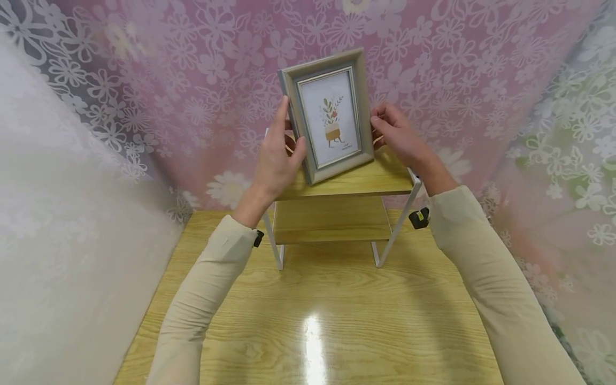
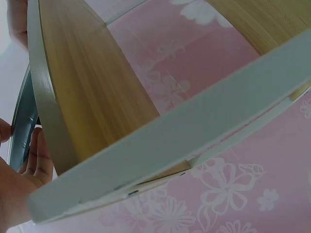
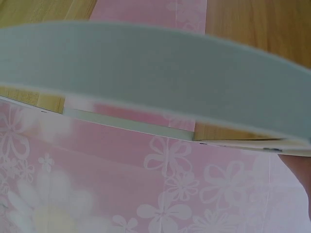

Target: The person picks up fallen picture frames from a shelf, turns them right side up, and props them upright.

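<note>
A grey-beige picture frame (image 1: 329, 170) with a print of a potted plant stands leaning back over the small wooden-topped table (image 1: 385, 179), turned slightly askew. My left hand (image 1: 277, 160) holds its left side, thumb toward the front and fingers reaching along the edge and behind. In the left wrist view, the frame's dark side (image 2: 22, 126) shows between the thumb and fingers of that hand (image 2: 22, 189). At the right side, my right hand (image 1: 397, 133) pinches the edge, its lower fingers partly hidden behind. The right wrist view shows only a bit of hand (image 3: 300, 170) at the right border.
The table has pale metal side legs (image 1: 398, 230) and a lower wooden shelf (image 1: 332, 219). Behind it rises a pink flowered wall covering (image 1: 216, 107), with pale coverings on both sides. The wood-patterned floor (image 1: 250, 321) reflects a bright light.
</note>
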The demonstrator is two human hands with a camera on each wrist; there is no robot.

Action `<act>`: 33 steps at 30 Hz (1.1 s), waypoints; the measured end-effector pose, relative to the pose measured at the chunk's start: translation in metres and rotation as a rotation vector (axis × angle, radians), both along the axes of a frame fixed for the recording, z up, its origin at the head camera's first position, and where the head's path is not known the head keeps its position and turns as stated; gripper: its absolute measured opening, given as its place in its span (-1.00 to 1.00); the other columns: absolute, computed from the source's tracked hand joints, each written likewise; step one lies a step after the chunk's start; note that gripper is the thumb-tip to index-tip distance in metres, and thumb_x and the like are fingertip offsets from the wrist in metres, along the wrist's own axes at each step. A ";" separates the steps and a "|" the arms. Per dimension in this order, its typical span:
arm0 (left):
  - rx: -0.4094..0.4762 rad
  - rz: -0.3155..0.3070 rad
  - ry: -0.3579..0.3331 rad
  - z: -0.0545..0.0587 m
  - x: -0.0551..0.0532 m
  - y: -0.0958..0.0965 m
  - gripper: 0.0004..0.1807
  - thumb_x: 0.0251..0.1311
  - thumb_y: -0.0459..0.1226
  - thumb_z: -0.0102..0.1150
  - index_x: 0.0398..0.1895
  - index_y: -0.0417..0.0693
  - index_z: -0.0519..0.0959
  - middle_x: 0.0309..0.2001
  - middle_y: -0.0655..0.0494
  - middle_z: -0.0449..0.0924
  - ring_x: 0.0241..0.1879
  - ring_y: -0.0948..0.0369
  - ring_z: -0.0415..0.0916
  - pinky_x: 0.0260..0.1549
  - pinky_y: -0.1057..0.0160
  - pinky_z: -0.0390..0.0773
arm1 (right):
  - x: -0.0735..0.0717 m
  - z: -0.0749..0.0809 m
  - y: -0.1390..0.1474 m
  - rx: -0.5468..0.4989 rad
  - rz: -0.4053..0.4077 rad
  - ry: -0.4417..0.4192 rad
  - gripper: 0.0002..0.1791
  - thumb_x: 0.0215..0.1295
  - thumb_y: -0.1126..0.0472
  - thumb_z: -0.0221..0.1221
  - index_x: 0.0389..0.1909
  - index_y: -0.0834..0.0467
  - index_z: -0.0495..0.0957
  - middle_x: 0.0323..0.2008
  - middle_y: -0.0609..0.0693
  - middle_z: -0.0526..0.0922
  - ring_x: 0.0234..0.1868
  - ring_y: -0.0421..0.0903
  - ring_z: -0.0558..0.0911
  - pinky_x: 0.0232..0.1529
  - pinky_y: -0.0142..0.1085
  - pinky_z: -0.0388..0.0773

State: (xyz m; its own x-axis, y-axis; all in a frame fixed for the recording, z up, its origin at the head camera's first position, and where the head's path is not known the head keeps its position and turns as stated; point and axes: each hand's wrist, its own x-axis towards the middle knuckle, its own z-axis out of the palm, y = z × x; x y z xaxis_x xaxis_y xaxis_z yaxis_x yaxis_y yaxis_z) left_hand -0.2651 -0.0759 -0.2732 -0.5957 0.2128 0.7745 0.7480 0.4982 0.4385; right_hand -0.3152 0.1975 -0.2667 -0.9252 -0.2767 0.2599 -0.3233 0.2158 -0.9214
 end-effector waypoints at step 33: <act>-0.010 -0.101 -0.030 0.000 -0.026 -0.018 -0.27 0.36 -0.44 -0.03 0.55 -0.29 -0.02 0.02 -0.28 0.56 -0.30 0.07 0.53 -0.37 0.19 0.61 | 0.005 -0.003 0.002 -0.164 0.076 0.088 -0.90 0.49 0.22 0.04 -0.27 0.14 0.41 -0.43 0.04 0.51 -0.44 -0.07 0.55 -0.50 -0.33 0.58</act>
State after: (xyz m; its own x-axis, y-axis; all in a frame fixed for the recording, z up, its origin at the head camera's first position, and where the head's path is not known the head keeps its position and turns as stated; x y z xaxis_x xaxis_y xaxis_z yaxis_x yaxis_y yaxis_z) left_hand -0.2910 -0.0944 -0.2730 -0.5938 0.2808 0.7540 0.7813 0.4251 0.4570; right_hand -0.3104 0.1994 -0.2694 -0.8749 -0.2919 0.3864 -0.4140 0.0370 -0.9095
